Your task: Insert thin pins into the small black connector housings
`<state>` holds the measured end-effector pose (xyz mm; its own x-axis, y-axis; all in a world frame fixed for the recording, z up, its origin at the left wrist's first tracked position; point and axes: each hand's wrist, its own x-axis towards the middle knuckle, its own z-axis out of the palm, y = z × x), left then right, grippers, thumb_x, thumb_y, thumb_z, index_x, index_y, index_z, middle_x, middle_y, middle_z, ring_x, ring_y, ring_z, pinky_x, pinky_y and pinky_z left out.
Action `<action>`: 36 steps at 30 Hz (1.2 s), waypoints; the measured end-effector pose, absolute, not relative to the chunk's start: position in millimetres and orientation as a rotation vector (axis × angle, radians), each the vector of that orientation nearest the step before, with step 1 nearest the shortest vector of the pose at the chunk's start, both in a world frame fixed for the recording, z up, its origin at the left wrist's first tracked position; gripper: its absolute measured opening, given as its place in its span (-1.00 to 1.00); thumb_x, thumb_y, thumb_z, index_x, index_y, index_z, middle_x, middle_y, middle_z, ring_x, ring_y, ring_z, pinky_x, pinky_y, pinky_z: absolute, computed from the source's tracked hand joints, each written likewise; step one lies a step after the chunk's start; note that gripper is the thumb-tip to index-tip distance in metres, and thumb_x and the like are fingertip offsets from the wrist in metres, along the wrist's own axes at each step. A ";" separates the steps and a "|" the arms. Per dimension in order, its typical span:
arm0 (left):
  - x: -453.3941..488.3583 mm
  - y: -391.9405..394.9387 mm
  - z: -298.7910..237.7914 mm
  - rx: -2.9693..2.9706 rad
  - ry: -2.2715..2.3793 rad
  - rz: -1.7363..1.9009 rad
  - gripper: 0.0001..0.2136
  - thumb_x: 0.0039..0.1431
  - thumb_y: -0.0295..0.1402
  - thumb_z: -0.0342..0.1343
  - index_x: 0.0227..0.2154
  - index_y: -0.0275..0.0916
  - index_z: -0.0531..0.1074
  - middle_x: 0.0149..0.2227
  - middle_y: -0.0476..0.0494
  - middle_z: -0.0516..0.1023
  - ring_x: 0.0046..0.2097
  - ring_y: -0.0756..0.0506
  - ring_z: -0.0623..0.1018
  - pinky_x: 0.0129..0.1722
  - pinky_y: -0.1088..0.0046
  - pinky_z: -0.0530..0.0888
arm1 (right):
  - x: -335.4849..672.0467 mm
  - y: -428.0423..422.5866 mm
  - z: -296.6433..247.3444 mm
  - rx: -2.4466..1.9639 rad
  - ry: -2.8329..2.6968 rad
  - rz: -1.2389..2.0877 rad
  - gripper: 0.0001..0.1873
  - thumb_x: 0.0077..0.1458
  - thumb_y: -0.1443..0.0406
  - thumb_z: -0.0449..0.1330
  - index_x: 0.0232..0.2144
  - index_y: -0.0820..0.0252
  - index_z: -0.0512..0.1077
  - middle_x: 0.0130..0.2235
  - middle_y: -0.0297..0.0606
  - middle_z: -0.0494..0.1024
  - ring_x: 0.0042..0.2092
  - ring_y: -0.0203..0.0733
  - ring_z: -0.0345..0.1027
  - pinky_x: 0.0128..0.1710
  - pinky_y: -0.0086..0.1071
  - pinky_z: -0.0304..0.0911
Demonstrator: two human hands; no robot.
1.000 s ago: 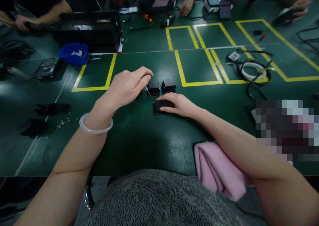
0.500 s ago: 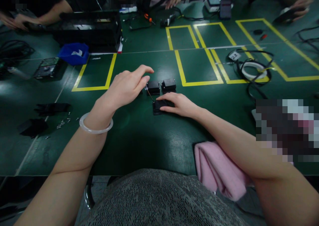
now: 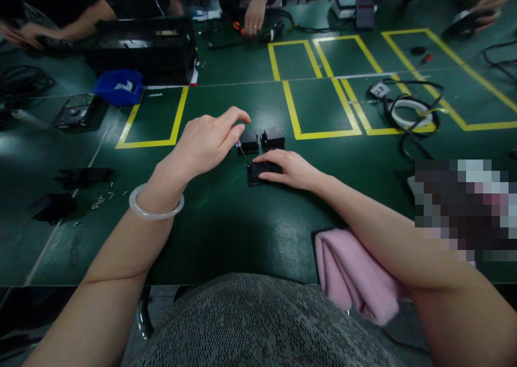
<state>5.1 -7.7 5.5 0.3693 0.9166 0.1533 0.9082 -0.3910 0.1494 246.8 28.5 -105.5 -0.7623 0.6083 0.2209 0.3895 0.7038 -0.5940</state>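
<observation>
My left hand point(image 3: 210, 140) is closed around a small screwdriver point(image 3: 243, 154); its handle is mostly hidden by the fingers. The thin shaft slants down to the left corner of a black plastic part point(image 3: 258, 175) lying on the green table. Thumb and fingers of my right hand point(image 3: 291, 168) grip that same part from the right, covering much of it. Just beyond stand two similar black blocks, one point(image 3: 249, 142) close to the screwdriver and another point(image 3: 273, 137) to its right, with small screws at their edges.
Loose screws point(image 3: 100, 199) and black parts point(image 3: 54, 205) lie at the left. Behind them are a blue bin point(image 3: 119, 87) and a large black case point(image 3: 141, 49). A coiled cable point(image 3: 412, 113) lies at the right, a pink cloth point(image 3: 355, 275) at the front edge. Co-workers' hands point(image 3: 255, 15) are across the table.
My two hands stay nearly in place, the screwdriver still at the part's corner. Across the table, a co-worker's hand has moved left, beside the orange-handled tool.
</observation>
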 end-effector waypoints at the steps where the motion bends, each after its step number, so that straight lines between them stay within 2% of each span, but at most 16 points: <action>1: 5.9 -7.9 5.7 2.573 1.720 0.323 -0.57 0.52 -0.22 -0.15 0.24 -0.20 0.48 -0.30 -0.12 0.60 -0.29 -0.15 0.57 -0.22 0.36 0.37 | 246.8 28.3 -105.2 -0.775 -2.510 0.745 -0.54 0.37 0.06 0.24 0.16 0.17 0.56 0.12 -0.05 0.68 0.12 0.11 0.54 0.13 -0.07 0.38; 6: 8.2 -9.3 6.8 2.577 1.707 0.325 -0.59 0.53 -0.20 -0.13 0.22 -0.18 0.50 -0.29 -0.11 0.61 -0.30 -0.13 0.57 -0.21 0.37 0.40 | 246.8 27.7 -104.7 -0.773 -2.503 0.749 -0.56 0.37 0.08 0.24 0.17 0.17 0.56 0.12 -0.05 0.67 0.12 0.10 0.54 0.14 -0.07 0.38; 12: 6.5 -10.0 5.5 2.583 1.632 0.392 -0.56 0.50 -0.27 -0.18 0.22 -0.22 0.50 -0.15 -0.19 0.65 -0.16 -0.18 0.61 -0.20 0.34 0.42 | 245.9 27.8 -103.8 -0.774 -2.509 0.744 -0.55 0.37 0.08 0.25 0.17 0.19 0.56 0.12 -0.05 0.68 0.12 0.11 0.54 0.13 -0.06 0.38; 19: 5.9 -8.0 2.6 2.599 1.643 0.402 -0.58 0.52 -0.28 -0.15 0.26 -0.19 0.46 -0.32 -0.07 0.58 -0.31 -0.11 0.56 -0.20 0.38 0.39 | 245.8 27.1 -103.2 -0.778 -2.511 0.752 -0.55 0.37 0.09 0.25 0.17 0.21 0.56 0.12 -0.03 0.68 0.12 0.12 0.54 0.13 -0.05 0.39; 25: 6.8 -8.2 3.8 2.572 1.637 0.418 -0.58 0.53 -0.24 -0.18 0.20 -0.21 0.50 -0.26 -0.11 0.63 -0.26 -0.12 0.58 -0.21 0.39 0.40 | 246.1 27.7 -105.0 -0.779 -2.507 0.755 -0.55 0.36 0.08 0.25 0.17 0.18 0.56 0.12 -0.05 0.68 0.11 0.11 0.53 0.12 -0.05 0.38; 30: 5.9 -8.2 4.3 2.574 1.622 0.411 -0.57 0.49 -0.29 -0.18 0.19 -0.23 0.50 -0.18 -0.17 0.65 -0.19 -0.16 0.61 -0.23 0.35 0.42 | 246.8 28.4 -105.1 -0.785 -2.515 0.746 -0.54 0.37 0.07 0.25 0.17 0.18 0.55 0.11 -0.05 0.68 0.10 0.10 0.54 0.11 -0.07 0.38; 36: 5.0 -5.9 0.8 2.564 1.608 0.470 -0.58 0.51 -0.29 -0.15 0.24 -0.26 0.46 -0.31 -0.11 0.60 -0.30 -0.10 0.57 -0.24 0.38 0.41 | 247.2 28.3 -104.7 -0.773 -2.506 0.751 -0.55 0.37 0.07 0.25 0.17 0.16 0.56 0.12 -0.06 0.67 0.11 0.09 0.53 0.13 -0.08 0.38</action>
